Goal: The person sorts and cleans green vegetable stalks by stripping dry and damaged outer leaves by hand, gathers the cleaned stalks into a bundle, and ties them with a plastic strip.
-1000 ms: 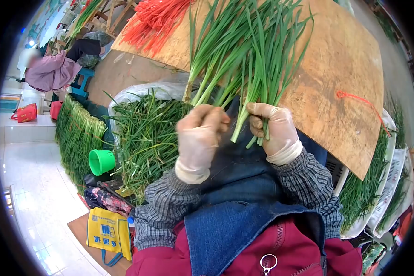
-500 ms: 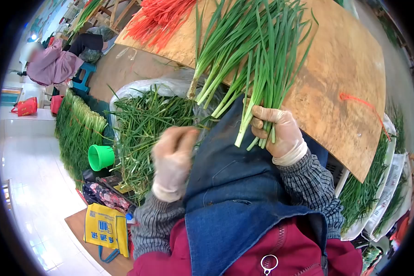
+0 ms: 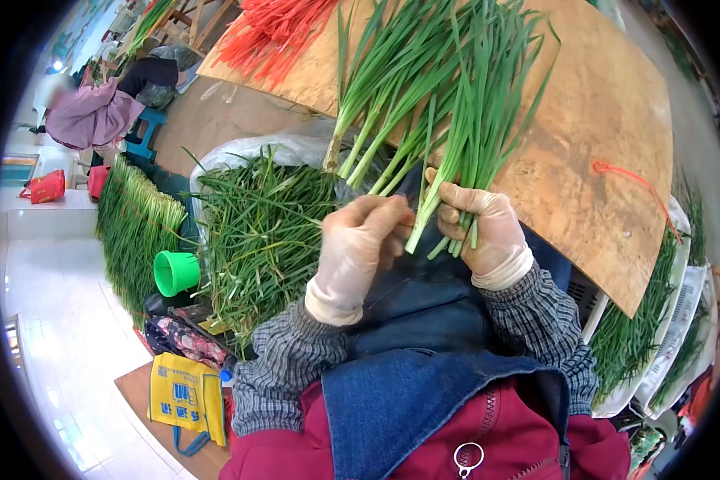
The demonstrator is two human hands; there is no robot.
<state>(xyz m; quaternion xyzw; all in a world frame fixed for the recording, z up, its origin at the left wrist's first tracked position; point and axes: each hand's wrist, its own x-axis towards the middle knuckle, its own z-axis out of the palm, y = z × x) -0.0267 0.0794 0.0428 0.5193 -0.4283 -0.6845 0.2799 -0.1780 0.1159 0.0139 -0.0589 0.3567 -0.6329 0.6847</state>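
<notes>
My right hand (image 3: 494, 234), in a thin clear glove, is closed round a bunch of garlic chives (image 3: 476, 136). Their pale stem ends point down toward my lap, and the long leaves lie over the board. My left hand (image 3: 352, 252), gloved too, is beside those stem ends with its fingers bent together in a pinch. Whatever is between its fingertips, if anything, is hidden; a reddish spot shows at the tips. More garlic chives (image 3: 376, 96) lie on the board to the left of the held bunch, some stems hanging over its edge.
The wooden board (image 3: 600, 136) carries red ties (image 3: 272, 36) at its far left and one red strip (image 3: 632, 176). A lined container (image 3: 232, 148) of loose greens (image 3: 256, 232) stands left, near a green bucket (image 3: 176, 273) and a yellow bag (image 3: 186, 392). Another person (image 3: 96, 116) sits far left.
My left hand has moved right, from over the loose greens to beside the stem ends of the held bunch. My right hand keeps its grip in nearly the same place.
</notes>
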